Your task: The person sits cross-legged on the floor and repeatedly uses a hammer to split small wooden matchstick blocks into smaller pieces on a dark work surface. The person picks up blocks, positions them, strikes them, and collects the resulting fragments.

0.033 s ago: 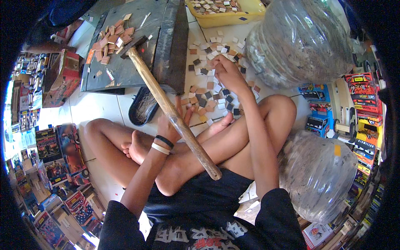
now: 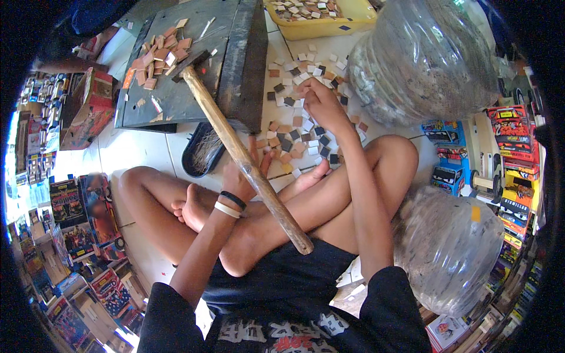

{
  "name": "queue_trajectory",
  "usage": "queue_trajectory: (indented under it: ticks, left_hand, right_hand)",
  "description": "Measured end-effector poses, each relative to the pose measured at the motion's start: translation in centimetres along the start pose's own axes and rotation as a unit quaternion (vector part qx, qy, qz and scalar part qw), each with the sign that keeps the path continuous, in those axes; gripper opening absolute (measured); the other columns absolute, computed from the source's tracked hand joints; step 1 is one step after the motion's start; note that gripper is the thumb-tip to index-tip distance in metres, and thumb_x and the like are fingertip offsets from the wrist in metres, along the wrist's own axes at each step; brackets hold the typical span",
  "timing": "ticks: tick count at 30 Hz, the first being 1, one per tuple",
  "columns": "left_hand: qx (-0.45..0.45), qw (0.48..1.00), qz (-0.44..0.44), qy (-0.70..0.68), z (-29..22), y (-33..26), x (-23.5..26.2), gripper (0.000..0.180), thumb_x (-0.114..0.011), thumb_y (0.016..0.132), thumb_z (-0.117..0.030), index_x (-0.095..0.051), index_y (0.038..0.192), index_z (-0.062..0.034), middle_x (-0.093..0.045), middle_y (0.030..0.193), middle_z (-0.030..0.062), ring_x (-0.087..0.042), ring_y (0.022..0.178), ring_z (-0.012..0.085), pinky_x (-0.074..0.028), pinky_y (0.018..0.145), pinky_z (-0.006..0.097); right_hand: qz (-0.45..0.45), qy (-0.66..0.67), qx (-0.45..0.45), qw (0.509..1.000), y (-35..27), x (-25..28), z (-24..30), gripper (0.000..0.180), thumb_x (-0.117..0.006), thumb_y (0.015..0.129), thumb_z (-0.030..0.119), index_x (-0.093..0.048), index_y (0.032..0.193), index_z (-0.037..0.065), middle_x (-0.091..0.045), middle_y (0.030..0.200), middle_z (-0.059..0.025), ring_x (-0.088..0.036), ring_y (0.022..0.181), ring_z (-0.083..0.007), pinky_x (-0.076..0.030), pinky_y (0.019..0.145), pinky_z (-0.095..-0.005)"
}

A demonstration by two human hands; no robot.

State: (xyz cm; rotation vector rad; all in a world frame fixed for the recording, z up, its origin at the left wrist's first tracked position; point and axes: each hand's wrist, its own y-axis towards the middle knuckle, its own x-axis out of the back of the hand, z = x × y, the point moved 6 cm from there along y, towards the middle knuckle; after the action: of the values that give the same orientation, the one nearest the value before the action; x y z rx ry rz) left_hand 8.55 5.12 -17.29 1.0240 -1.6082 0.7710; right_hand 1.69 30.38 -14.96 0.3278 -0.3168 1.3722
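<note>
I sit cross-legged on a white tiled floor. My left hand [image 2: 242, 177], with two wristbands, grips the wooden handle of a long hammer [image 2: 235, 147]. The hammer's dark head [image 2: 188, 62] rests on a dark grey slab [image 2: 229, 88], beside a heap of brown tile pieces [image 2: 156, 56]. My right hand [image 2: 321, 105] reaches forward over my knee. Its fingertips are down among small square tiles [image 2: 294, 126] in white, brown and black, scattered on the floor. Whether it pinches a tile is hidden.
A yellow tray [image 2: 353, 25] of tiles stands at the back. One big clear bag of pieces [image 2: 424, 59] sits at the back right, another bag [image 2: 456, 247] by my right hip. A black dustpan [image 2: 200, 154] lies under the slab's edge. Colourful boxes [image 2: 70, 206] line both sides.
</note>
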Motion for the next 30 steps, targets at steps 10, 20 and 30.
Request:
queue_trajectory:
  ticks: [10,20,30]
  left_hand:
    - [-0.008,0.992,-0.028,-0.124,0.3,-0.1,-1.6,0.04,-0.07,0.093,-0.027,-0.064,0.129,-0.0111,-0.074,0.095,0.0199,-0.073,0.078,0.0411,-0.057,0.062,0.051]
    - [0.005,0.987,-0.017,-0.157,0.1,0.4,-1.3,0.041,-0.069,0.098,-0.028,-0.055,0.129,-0.0049,-0.071,0.089,0.0232,-0.071,0.079,0.0445,-0.057,0.064,0.052]
    - [-0.018,0.997,0.0,-0.079,0.0,0.2,-1.4,0.057,-0.067,0.098,-0.025,-0.047,0.141,0.007,-0.066,0.086,0.0295,-0.068,0.081,0.0471,-0.055,0.068,0.052]
  right_hand:
    - [-0.003,-0.352,0.069,0.933,3.5,-2.0,3.2,0.033,-0.062,0.092,0.014,-0.068,0.124,0.021,-0.073,0.085,-0.0208,-0.072,0.082,-0.042,-0.057,0.073,-0.0548]
    - [0.027,-0.372,0.055,0.926,3.2,-1.6,1.1,0.027,-0.07,0.092,0.025,-0.072,0.119,0.02,-0.074,0.084,-0.0179,-0.073,0.085,-0.0393,-0.058,0.073,-0.0522]
    - [0.039,-0.383,0.091,0.918,3.3,-3.5,1.0,0.027,-0.07,0.093,0.032,-0.076,0.109,0.011,-0.073,0.085,-0.0213,-0.073,0.086,-0.0398,-0.058,0.076,-0.0522]
